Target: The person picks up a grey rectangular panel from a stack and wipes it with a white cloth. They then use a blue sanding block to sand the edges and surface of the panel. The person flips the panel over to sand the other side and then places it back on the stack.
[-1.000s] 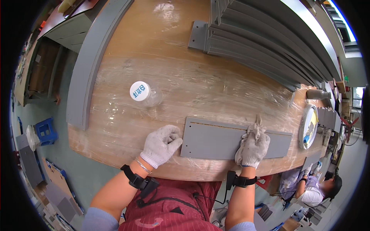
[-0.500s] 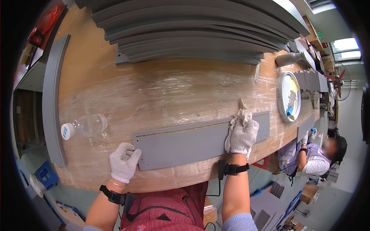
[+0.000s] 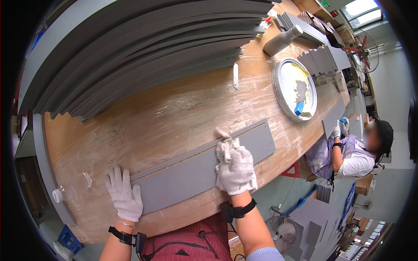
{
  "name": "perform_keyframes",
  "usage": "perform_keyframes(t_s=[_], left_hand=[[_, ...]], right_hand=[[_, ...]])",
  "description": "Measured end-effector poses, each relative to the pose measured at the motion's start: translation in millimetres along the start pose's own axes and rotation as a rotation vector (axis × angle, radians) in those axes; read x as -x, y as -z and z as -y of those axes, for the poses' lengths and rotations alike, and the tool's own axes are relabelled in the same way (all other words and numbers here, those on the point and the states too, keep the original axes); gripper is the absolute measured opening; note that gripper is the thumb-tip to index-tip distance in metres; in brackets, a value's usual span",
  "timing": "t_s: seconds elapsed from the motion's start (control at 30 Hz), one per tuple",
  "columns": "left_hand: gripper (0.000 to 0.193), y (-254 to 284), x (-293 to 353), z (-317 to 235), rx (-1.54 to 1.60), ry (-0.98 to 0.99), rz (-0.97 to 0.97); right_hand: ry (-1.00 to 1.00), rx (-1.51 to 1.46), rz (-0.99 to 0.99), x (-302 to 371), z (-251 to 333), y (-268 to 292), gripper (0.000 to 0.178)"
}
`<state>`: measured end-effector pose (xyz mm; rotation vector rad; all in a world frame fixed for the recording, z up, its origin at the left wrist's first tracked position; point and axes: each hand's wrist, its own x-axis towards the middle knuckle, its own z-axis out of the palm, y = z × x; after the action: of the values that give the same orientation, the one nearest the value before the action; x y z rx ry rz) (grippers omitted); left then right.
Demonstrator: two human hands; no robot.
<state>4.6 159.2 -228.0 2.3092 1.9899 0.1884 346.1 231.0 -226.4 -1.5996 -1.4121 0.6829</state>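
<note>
A long grey panel [image 3: 183,185] lies flat near the table's front edge, with a thin brownish groove running along its far side. On its right part, my right hand [image 3: 238,169], in a white knit glove, is closed on a pale rag [image 3: 224,150] bunched against the surface. My left hand [image 3: 123,195], gloved alike, lies at the panel's left end with its fingers spread and nothing held. The rag's underside is hidden.
Stacked grey boards [image 3: 143,52] fill the far left. A round white lid [image 3: 277,93] holds grey-yellow paste and a blue block [image 3: 299,108]. A grey bottle [image 3: 283,40] stands beyond. A clear bottle [image 3: 58,195] lies at left. A co-worker [image 3: 355,152] sits at right.
The view has turned, shifting the whole scene. My left hand has gone from curled fingers to spread ones. My right hand, with the rag, sits slightly further left along the panel.
</note>
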Motion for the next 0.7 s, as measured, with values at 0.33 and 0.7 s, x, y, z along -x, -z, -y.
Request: perform_keyframes(t_s=[0.33, 0.7], left_hand=[[0.062, -10.2, -0.9, -3.2, 0.004, 0.04, 0.051], [0.06, -8.7, -1.4, -7.0, -0.025, 0.064, 0.044]], right_hand=[[0.203, 0.445, 0.514, 45.9, 37.4, -28.1, 0.018], [0.098, 0.594, -0.092, -57.1, -22.2, 42.9, 0.021]])
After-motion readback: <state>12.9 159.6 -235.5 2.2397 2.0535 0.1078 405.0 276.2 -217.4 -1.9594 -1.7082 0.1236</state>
